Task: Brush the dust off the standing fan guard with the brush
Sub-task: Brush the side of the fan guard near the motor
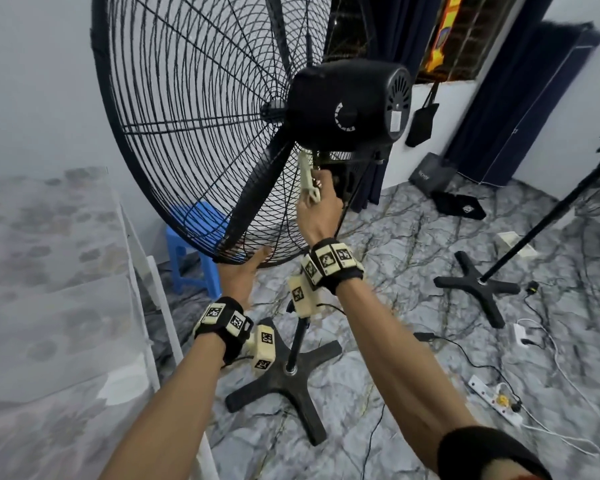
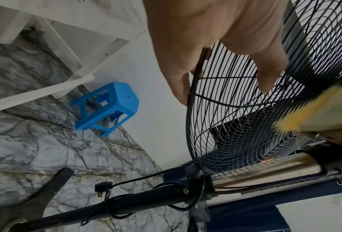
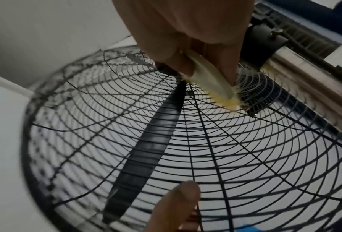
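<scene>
The black wire guard (image 1: 194,133) of the standing fan rises in front of the person, tilted, on a pole that comes up from a cross-shaped base (image 1: 284,375) on the marbled floor (image 1: 378,393). The right hand (image 1: 321,206) is curled round the pale handle of the brush (image 1: 307,178), gripping it just below the black motor housing (image 1: 347,102). From the right wrist, the yellow bristles (image 3: 223,100) press against the wires near the centre of the guard, beside a dark blade (image 3: 146,149) seen through the mesh. The left hand (image 1: 243,275) grips the bottom rim of the guard: from the left wrist, the fingers (image 2: 178,81) curl over the outer ring while the thumb (image 2: 269,73) lies against the wires. A blue plastic stool (image 1: 194,251) stands by the wall behind the guard. To the right, a second fan stand (image 1: 478,282) rests on the floor among cables and a white power strip (image 1: 496,403).
</scene>
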Demonstrator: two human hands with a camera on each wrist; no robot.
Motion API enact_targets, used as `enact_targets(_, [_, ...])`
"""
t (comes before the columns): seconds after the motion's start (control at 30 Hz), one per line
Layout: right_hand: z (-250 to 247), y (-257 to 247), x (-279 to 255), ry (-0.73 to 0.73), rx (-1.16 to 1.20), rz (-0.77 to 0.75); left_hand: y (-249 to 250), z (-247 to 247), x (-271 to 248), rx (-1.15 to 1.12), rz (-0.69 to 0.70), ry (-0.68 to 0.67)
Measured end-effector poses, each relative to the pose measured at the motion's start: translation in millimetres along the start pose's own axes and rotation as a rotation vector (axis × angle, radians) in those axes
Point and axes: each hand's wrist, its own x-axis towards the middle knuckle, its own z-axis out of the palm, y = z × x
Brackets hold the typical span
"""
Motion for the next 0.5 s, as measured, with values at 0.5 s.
enact_targets(0.5, [-6.4,2.2,3.2,0.042,0.097,0.059,9.4,3.5,-15.5,-0.087,0.046,-0.057])
